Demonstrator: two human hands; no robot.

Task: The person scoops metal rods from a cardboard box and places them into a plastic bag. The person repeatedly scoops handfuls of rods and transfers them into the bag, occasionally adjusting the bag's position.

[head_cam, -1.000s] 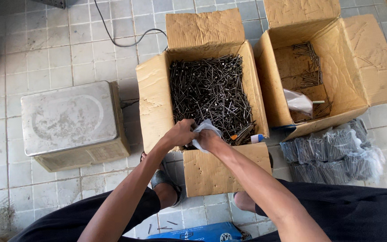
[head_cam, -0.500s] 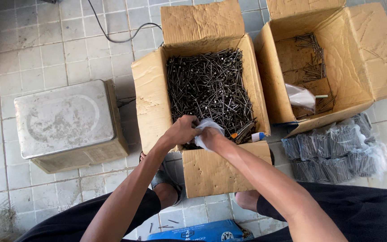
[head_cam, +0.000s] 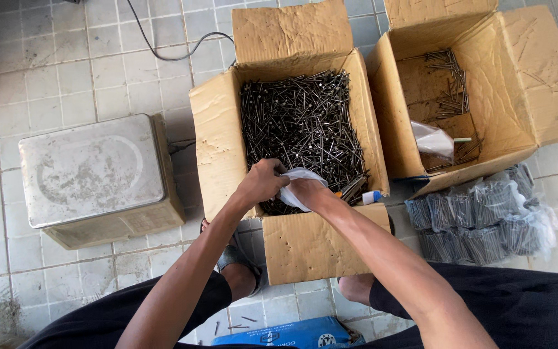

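An open cardboard box [head_cam: 217, 139] in front of me is full of dark loose nails [head_cam: 298, 119]. Over its near end, my left hand [head_cam: 263, 182] and my right hand [head_cam: 308, 192] both grip a small clear plastic bag [head_cam: 297, 176], the two hands touching. The bag's contents are hidden by my fingers. A small white and blue object [head_cam: 372, 196] lies among the nails at the box's near right corner.
A second open cardboard box [head_cam: 537, 77] at the right holds a few nails and a plastic bag [head_cam: 433, 140]. Bagged nail packs [head_cam: 479, 216] are stacked below it. A worn metal block [head_cam: 92, 174] stands at the left. A black cable [head_cam: 163, 52] crosses the tiled floor.
Both hands stay together on the bag over the box's near end. The camera view has shifted a little; the boxes sit slightly lower and more to the right in view.
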